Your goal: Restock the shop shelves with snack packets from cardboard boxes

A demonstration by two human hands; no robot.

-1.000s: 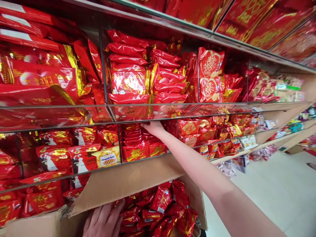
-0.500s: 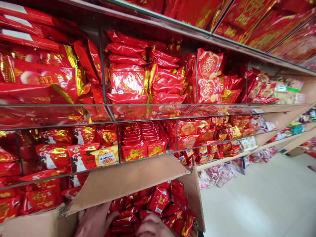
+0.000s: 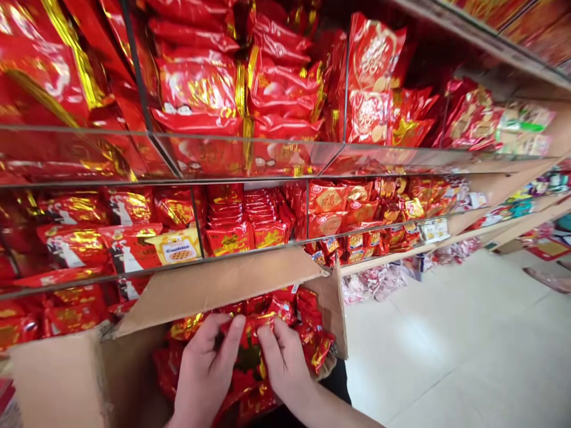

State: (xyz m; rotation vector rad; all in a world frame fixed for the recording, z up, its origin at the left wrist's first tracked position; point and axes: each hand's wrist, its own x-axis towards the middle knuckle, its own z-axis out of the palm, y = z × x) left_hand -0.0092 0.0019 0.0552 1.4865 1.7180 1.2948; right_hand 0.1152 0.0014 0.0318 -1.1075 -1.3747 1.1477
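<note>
Fingers [image 3: 232,340] of my L hand [image 3: 203,371] & R hand [image 3: 286,359] pinch a glossy red pkt [image 3: 250,324] btwn 'em, at the mouth of the stiff brown cardbd box [image 3: 223,286], crinkly pkts [image 3: 308,304] heaped inside.

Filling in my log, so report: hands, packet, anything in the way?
Left hand and right hand pinching a red packet. Both over the open box, loose packets around. Box flap raised just beyond.

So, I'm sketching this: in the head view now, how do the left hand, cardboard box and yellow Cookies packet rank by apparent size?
Largest to smallest:
1. Cardboard box
2. Left hand
3. Yellow Cookies packet
</note>
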